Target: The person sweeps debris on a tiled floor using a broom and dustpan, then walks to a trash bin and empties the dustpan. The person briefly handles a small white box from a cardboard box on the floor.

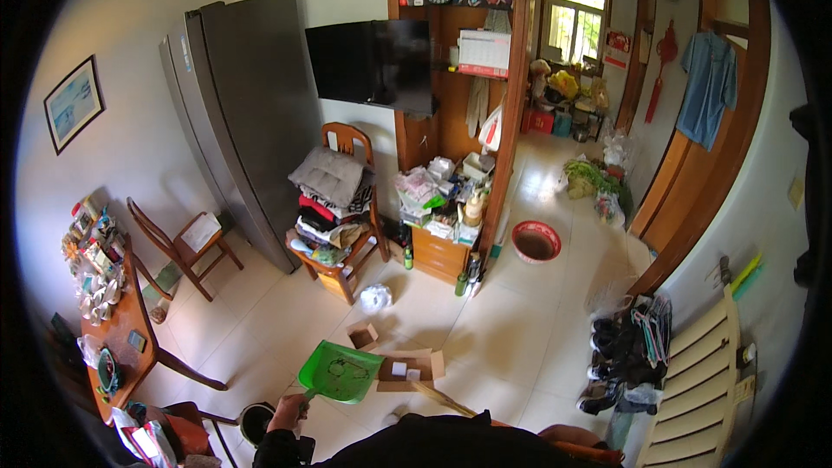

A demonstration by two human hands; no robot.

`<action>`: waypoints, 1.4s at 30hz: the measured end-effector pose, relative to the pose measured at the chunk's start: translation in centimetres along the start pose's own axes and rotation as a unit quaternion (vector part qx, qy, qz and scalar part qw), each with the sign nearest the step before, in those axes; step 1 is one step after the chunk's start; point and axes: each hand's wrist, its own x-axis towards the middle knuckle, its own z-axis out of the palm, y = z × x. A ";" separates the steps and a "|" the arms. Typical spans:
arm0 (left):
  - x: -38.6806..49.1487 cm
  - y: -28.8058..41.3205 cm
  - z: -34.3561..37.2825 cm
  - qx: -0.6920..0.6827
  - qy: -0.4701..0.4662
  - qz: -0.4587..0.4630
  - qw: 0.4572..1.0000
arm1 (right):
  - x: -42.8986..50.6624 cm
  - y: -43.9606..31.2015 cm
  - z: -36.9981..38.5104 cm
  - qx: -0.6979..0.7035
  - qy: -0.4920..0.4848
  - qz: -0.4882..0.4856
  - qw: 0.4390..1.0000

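Note:
My left hand [289, 413] is closed around the handle of a green plastic dustpan [341, 372], which is held above the floor with some dark strands or debris in it. At the bottom right my right hand [571, 433] grips the orange handle of a straw broom [448, 400]; my dark clothing hides part of that handle. The broom's bristle end points left, close to an open cardboard box [429, 367] with small white boxes inside. A smaller open cardboard box [362, 336] sits just beyond the dustpan.
A clear plastic bag [376, 298] lies on the tiles before a chair piled with cushions and clothes [331, 208]. Left stands a cluttered wooden table [133, 318]; by my left hand is a dark round container [257, 421]. Shoes [599, 396] and a slatted bench [695, 364] are at right, a red basin [536, 242] farther off.

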 end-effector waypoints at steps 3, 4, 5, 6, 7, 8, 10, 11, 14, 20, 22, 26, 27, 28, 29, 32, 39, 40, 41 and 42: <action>1.7 7.3 3.7 -0.044 -0.047 -0.038 0.997 | -1.3 -0.7 -2.4 0.043 0.028 -0.026 0.998; 2.5 9.6 4.9 -0.066 -0.063 -0.054 0.994 | -1.5 -1.1 -3.1 0.055 0.038 -0.032 0.997; 3.5 11.6 6.1 -0.073 -0.067 -0.068 0.993 | -1.6 -1.5 -3.9 0.071 0.048 -0.040 0.996; 4.6 13.4 7.3 -0.078 -0.074 -0.077 0.991 | -1.6 -1.8 -4.6 0.084 0.057 -0.046 0.994; 5.8 15.0 8.4 -0.078 -0.079 -0.093 0.989 | -1.6 -2.3 -5.3 0.097 0.065 -0.052 0.992; 7.1 16.6 9.3 -0.066 -0.094 -0.085 0.990 | -1.6 -2.6 -5.9 0.111 0.074 -0.060 0.989; 10.0 19.7 11.6 -0.029 -0.128 -0.082 0.988 | -1.9 -3.0 -7.3 0.142 0.091 -0.075 0.983; 11.7 21.2 13.2 -0.030 -0.154 -0.072 0.985 | -2.2 -3.0 -7.9 0.158 0.101 -0.083 0.979; 17.0 25.2 17.8 -0.015 -0.228 -0.049 0.972 | -3.0 -2.0 -9.6 0.212 0.122 -0.114 0.963; 24.6 32.2 29.1 0.023 -0.321 -0.030 0.946 | -3.8 0.6 -13.9 0.336 0.098 -0.183 0.918; 26.6 33.9 33.3 0.008 -0.338 -0.016 0.941 | -4.1 0.0 -15.9 0.379 0.033 -0.224 0.897; 29.0 36.2 42.4 -0.012 -0.362 -0.026 0.932 | -6.0 -3.7 -19.2 0.110 0.212 -0.476 0.847; 29.4 37.1 44.8 -0.021 -0.363 -0.034 0.931 | -7.3 -5.0 -20.7 0.047 0.249 -0.499 0.829; 29.6 38.1 47.1 -0.025 -0.364 -0.054 0.929 | -7.9 -6.6 -22.6 0.022 0.280 -0.457 0.844; 29.5 38.8 49.2 -0.017 -0.353 -0.043 0.934 | -8.6 -8.0 -24.6 -0.019 0.304 -0.423 0.854; 30.7 41.1 54.6 -0.036 -0.353 -0.043 0.934 | -8.7 -12.0 -32.5 -0.022 0.180 -0.467 0.865; 34.7 44.8 61.9 -0.047 -0.325 -0.047 0.943 | -5.8 -21.2 -49.4 0.277 0.137 -0.099 0.946; 35.7 45.5 63.1 -0.061 -0.342 -0.037 0.937 | -6.1 -22.1 -51.1 0.264 0.062 -0.194 0.943; 37.0 46.1 64.5 -0.053 -0.335 -0.037 0.940 | -5.2 -23.6 -52.8 0.144 0.141 -0.240 0.950; 38.3 46.8 66.0 -0.052 -0.338 -0.033 0.939 | -4.4 -25.0 -54.4 0.090 0.212 -0.237 0.944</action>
